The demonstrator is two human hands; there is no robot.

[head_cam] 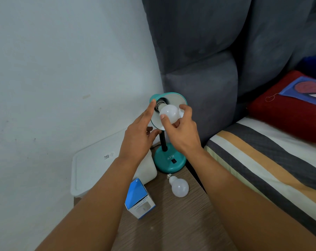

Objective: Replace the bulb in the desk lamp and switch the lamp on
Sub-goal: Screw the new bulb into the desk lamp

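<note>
A teal desk lamp [169, 160] stands on a wooden bedside table [171, 223], its shade [173, 98] tilted towards me. A white bulb [169, 112] sits with its screw base at the socket inside the shade. My right hand [182, 131] grips this bulb with thumb and fingers curled round the globe. My left hand [139, 134] is beside the shade, its straight index finger touching the shade's left rim. A second white bulb [179, 186] lies loose on the table in front of the lamp base. The black switch [174, 161] is on the base.
A blue and white bulb box [139, 200] lies open on the table near the front left. A white plastic lid [92, 165] and container sit left of the lamp. A grey padded headboard [208, 60] rises behind; a striped bed [271, 160] lies right.
</note>
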